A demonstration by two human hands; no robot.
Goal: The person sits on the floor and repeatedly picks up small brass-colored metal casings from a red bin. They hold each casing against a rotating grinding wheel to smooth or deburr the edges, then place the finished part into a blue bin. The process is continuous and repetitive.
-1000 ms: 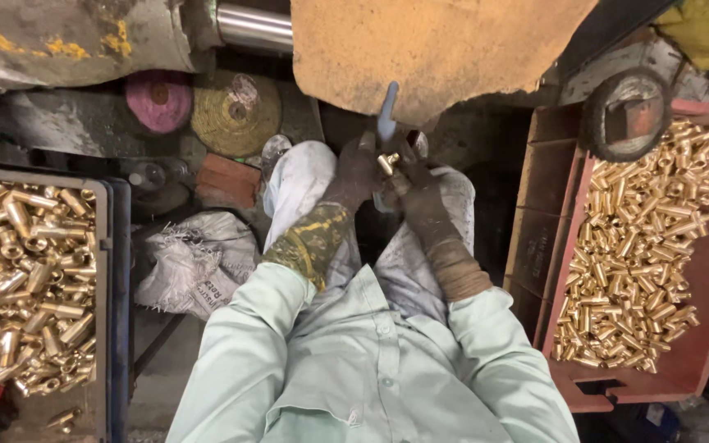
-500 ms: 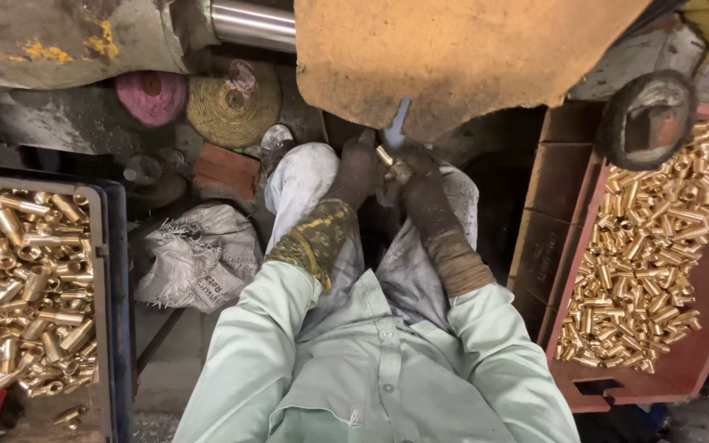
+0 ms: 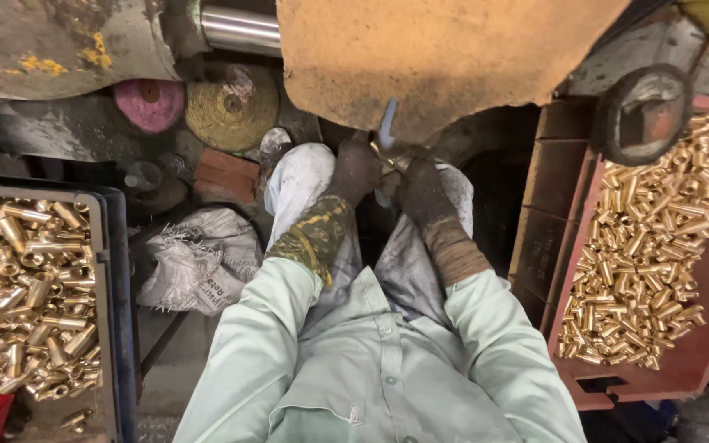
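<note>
Brass fitting (image 3: 385, 154): small, pinched between both gloved hands, pressed up against lower edge of large buffing wheel (image 3: 445, 57), above the knees
Left hand (image 3: 356, 168): dark soiled glove, fingers closed tight on the fitting from the left side; patterned sleeve guard on forearm
Right hand (image 3: 422, 190): dark glove, fingers curled on the same fitting from the right and below; brown ribbed cuff at wrist
Blue holder (image 3: 387, 123): slim blue piece rising from the grip to the wheel edge; whether it carries the fitting cannot be told
Left tray (image 3: 112, 271): dark blue, heaped with brass parts (image 3: 22, 299), well apart from the hands
Right tray (image 3: 703, 361): red, holding brass sleeves (image 3: 646, 258), near the right elbow
Spare mops (image 3: 231, 107): one yellowish, one pink (image 3: 149, 102), lying on floor below machine shaft (image 3: 240, 29)
White sack (image 3: 203, 258): crumpled, beside the left knee
Risk, snatch: judged likely if grip loosens; wheel could tear fitting free and throw it
Risk, glove contact: fingertips just beside the wheel face; frayed glove could catch and drag
Risk, posture: knees directly under the work, exposed to dropped or flung part
</note>
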